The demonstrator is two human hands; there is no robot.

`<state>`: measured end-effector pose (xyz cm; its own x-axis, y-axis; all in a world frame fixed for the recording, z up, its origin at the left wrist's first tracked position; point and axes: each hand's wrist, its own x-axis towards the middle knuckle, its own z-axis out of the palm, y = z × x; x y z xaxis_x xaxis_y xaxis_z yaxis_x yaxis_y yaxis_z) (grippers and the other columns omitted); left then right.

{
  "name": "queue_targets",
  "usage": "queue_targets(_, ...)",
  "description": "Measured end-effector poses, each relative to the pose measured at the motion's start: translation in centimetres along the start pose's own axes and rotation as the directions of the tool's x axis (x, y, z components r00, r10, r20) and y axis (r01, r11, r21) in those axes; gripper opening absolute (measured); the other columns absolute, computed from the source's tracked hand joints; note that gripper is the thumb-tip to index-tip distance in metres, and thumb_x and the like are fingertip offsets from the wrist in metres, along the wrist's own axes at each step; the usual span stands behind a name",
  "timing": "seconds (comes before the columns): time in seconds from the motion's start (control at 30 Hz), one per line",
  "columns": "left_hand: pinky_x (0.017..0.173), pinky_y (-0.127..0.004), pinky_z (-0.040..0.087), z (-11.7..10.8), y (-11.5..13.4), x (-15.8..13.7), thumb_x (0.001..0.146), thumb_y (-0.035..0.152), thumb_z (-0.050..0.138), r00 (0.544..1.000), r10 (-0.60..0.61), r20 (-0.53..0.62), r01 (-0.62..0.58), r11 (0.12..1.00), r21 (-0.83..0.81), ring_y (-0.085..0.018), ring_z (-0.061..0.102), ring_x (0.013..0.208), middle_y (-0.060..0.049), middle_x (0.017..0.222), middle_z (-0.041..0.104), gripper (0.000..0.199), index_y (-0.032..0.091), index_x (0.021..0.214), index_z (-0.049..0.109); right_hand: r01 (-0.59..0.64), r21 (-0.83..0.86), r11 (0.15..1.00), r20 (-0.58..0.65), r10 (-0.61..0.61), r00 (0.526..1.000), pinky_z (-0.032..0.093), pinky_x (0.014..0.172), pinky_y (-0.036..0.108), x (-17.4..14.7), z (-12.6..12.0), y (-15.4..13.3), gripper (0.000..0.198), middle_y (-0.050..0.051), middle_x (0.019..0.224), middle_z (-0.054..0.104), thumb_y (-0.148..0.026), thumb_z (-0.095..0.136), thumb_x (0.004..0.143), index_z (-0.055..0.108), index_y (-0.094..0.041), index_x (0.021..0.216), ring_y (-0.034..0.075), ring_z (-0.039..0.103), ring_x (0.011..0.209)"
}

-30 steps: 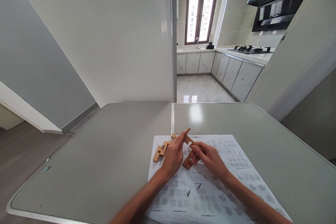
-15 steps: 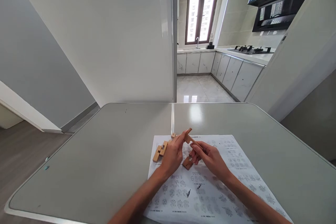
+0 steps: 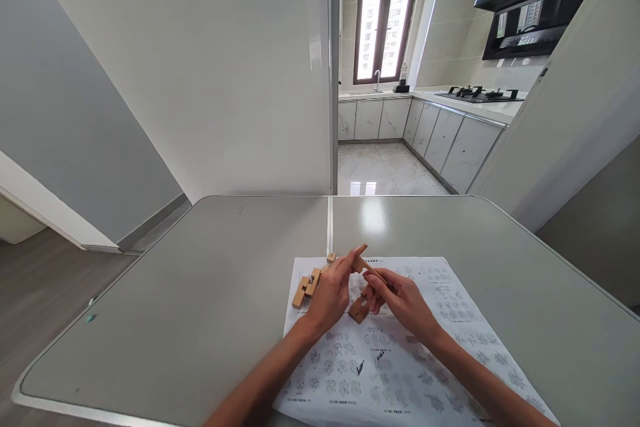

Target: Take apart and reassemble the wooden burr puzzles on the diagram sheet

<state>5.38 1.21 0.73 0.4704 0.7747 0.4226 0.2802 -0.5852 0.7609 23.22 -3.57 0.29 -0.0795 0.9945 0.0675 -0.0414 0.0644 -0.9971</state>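
Observation:
Notched wooden puzzle pieces lie on a printed diagram sheet (image 3: 400,347). My left hand (image 3: 331,290) is closed on one end of a wooden puzzle piece (image 3: 367,267), which slants down to the right. My right hand (image 3: 397,297) pinches that piece's other end between thumb and fingers. Below my right fingers, a darker notched block (image 3: 359,310) rests on the paper, touching or very near them. Left of my left hand sit two notched pieces (image 3: 301,292) side by side. A small wooden block end (image 3: 331,257) shows just beyond my left knuckles; the rest is hidden.
The grey table (image 3: 175,307) has a seam running away from me near its middle. A small teal bit (image 3: 91,317) lies by its left edge. Past the far edge stand a white wall panel (image 3: 250,80) and a kitchen with white cabinets (image 3: 367,119).
Both hands hold nearly the same pose on the wooden piece. The whole view has shifted very slightly; nothing was let go or picked up.

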Motion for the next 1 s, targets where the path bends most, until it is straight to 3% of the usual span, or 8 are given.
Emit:
queue_targets(0.2, 0.086, -0.032, 0.057, 1.3, 1.0, -0.6, 0.103, 0.016, 0.04, 0.997, 0.003, 0.08, 0.001, 0.999, -0.05, -0.018, 0.066, 0.092, -0.009, 0.113, 0.067, 0.055, 0.029, 0.156, 0.044, 0.041, -0.029, 0.999, -0.035, -0.042, 0.998, 0.061, 0.061, 0.036, 0.2, 0.3, 0.4, 0.047, 0.003, 0.07, 0.068, -0.067, 0.059, 0.093, 0.067, -0.021, 0.088, 0.021, 0.066, 0.059)
queue_targets(0.3, 0.081, -0.031, 0.057, 1.7, 1.1, -0.8, 0.103, 0.016, 0.04, 0.998, -0.011, 0.063, 0.013, 1.0, -0.026, -0.017, 0.065, 0.086, -0.007, 0.106, 0.067, 0.055, 0.031, 0.155, 0.045, 0.04, -0.032, 0.999, -0.025, -0.041, 0.999, 0.062, 0.063, 0.037, 0.3, 0.2, 0.2, 0.048, 0.004, 0.07, 0.068, -0.069, 0.059, 0.092, 0.065, -0.022, 0.083, 0.022, 0.067, 0.06)
queue_targets(0.63, 0.085, -0.038, 0.061, 2.4, 0.3, -1.3, 0.102, 0.017, 0.04, 0.999, -0.046, 0.004, 0.046, 0.998, 0.041, -0.022, 0.068, 0.096, -0.013, 0.123, 0.068, 0.058, 0.027, 0.159, 0.037, 0.053, 0.033, 0.998, -0.026, -0.053, 0.998, 0.06, 0.058, 0.035, 0.3, 0.8, 0.6, 0.048, 0.003, 0.07, 0.066, -0.068, 0.061, 0.092, 0.067, -0.021, 0.085, 0.02, 0.067, 0.057)
queue_targets(0.83, 0.098, -0.041, 0.059, 2.6, 0.2, -1.6, 0.103, 0.014, 0.038, 0.997, -0.054, -0.047, 0.056, 0.998, 0.041, -0.024, 0.066, 0.119, -0.013, 0.151, 0.054, 0.063, 0.031, 0.163, 0.027, 0.046, 0.036, 0.998, -0.034, -0.045, 0.998, 0.061, 0.059, 0.035, 0.0, 1.2, 0.8, 0.051, 0.002, 0.069, 0.066, -0.066, 0.06, 0.094, 0.07, -0.019, 0.112, 0.02, 0.067, 0.057)
queue_targets(1.0, 0.101, -0.04, 0.057, 2.4, -0.1, -1.5, 0.104, 0.015, 0.04, 0.997, -0.07, -0.03, 0.072, 0.994, 0.082, -0.023, 0.067, 0.117, -0.013, 0.148, 0.057, 0.061, 0.03, 0.162, 0.03, 0.047, 0.039, 0.998, -0.011, -0.047, 0.999, 0.061, 0.06, 0.034, -0.1, 1.1, 0.9, 0.049, 0.002, 0.07, 0.066, -0.062, 0.058, 0.096, 0.068, -0.018, 0.117, 0.02, 0.068, 0.058)
